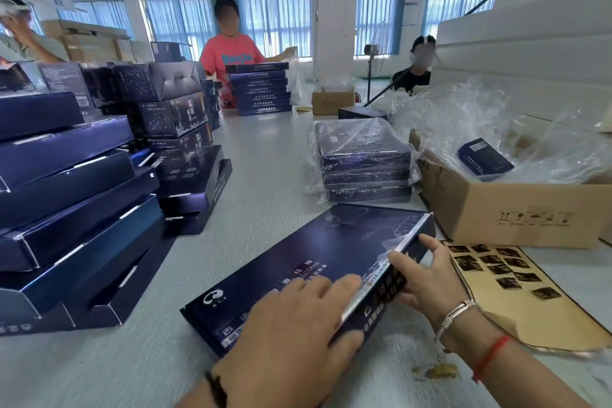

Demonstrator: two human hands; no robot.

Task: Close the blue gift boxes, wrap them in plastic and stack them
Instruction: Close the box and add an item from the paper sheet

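A flat dark blue gift box (318, 255) lies closed on the grey table in front of me, set at a slant. My left hand (294, 334) presses flat on its lid near the closest corner, fingers spread. My right hand (427, 275) grips the box's right side edge, thumb on the lid's rim and fingers curled under the side. Three plastic-wrapped blue boxes (362, 156) sit stacked beyond it. At the left stands a tall pile of unwrapped blue boxes (66, 195), several with their flaps open.
A cardboard carton (516, 212) holding loose plastic film (480, 122) and one small blue box stands at the right. A brown sheet with dark stickers (516, 288) lies by my right wrist. A person in a red shirt (231, 53) stands behind another blue stack (260, 89).
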